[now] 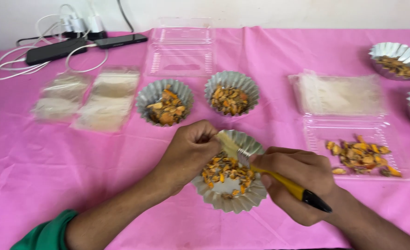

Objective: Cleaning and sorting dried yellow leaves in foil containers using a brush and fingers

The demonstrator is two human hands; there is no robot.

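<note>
The landmark is the fluted foil cup [230,196] in the middle of the pink cloth [75,162], near the bottom edge. It holds orange and brown dried pieces [226,171]. The left hand [189,155] is at the upper left rim of this cup; its fingers are pressed together and pinch a small pale piece [224,137] just above the rim. The right hand [297,180] is at the right side of the cup, with fingers closed around a brush with a yellow and black handle [288,185]; the metal end of the brush [243,156] is over the pieces in the cup.

Behind the cup stand two more foil cups [164,102] [232,92] with the same filling. To the right of the cup lies an open clear plastic box [353,153] with loose pieces inside. Far left behind the cup lie small bags of pale powder [107,99], and behind them phones with white cables [56,50].
</note>
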